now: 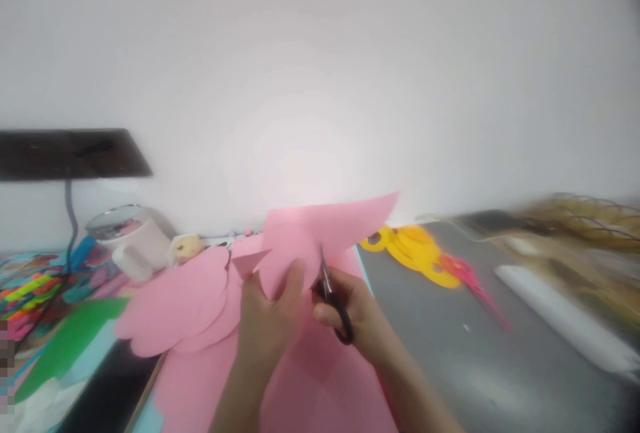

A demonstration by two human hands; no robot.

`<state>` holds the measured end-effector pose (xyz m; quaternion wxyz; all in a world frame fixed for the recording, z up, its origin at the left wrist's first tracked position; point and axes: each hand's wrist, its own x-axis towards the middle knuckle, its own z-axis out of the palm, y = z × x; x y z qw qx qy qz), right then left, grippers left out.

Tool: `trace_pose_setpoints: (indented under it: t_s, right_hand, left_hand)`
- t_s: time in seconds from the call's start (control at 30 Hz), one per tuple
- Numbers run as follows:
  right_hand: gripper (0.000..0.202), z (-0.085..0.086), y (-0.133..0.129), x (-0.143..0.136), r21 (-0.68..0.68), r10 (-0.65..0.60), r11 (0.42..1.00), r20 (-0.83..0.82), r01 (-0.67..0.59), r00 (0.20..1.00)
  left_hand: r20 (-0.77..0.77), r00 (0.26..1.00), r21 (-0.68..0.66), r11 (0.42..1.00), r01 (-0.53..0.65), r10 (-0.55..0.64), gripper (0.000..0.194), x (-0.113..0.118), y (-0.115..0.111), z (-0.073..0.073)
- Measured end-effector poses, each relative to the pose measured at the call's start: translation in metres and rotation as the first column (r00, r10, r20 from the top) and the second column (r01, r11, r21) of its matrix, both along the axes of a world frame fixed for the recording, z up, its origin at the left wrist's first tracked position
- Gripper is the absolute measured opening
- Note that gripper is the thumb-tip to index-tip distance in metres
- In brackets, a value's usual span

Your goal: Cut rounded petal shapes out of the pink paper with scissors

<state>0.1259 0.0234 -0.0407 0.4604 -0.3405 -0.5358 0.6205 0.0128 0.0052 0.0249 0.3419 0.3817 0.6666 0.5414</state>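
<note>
A sheet of pink paper (320,223) stands raised at the centre, partly cut, with a curved edge. My left hand (267,310) pinches its lower left part between thumb and fingers. In my right hand (345,303) is a pair of scissors (340,313) with black handles. Its blades point up and meet the paper just right of my left thumb. Left of my hands lie overlapping pink cut-outs with rounded, lobed edges (175,303). More pink paper (325,386) is spread beneath both hands.
Yellow cut-outs (417,253) and pink scissors (470,283) lie on the grey table (425,340) to the right. Beyond them are a white roll (560,316) and a blurred wire basket (595,213). At left are a white mug (143,250), green paper (70,346) and colourful craft pieces (30,293).
</note>
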Motion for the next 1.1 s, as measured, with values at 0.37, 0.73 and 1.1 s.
trace_pose_setpoints:
  t_s: [0.37, 0.73, 1.1]
  right_hand:
    - [0.048, 0.0014, 0.0004, 0.0009, -0.004, 0.004, 1.000, -0.006, -0.004, 1.000]
    - [0.049, 0.0012, 0.0003, 0.0011, 0.004, 0.001, 1.000, 0.010, -0.001, 1.000]
    - [0.041, -0.0020, -0.0011, 0.0025, 0.005, 0.010, 1.000, -0.022, -0.010, 1.000]
  left_hand:
    - [-0.050, 0.998, 0.037, 0.999, 0.031, -0.029, 0.025, -0.0032, 0.0001, -0.0055]
    - [-0.059, 0.998, 0.022, 0.999, 0.039, -0.037, 0.016, -0.0032, -0.0010, -0.0060]
    - [-0.070, 0.996, 0.041, 0.998, 0.055, -0.052, 0.020, -0.0054, -0.0003, -0.0073]
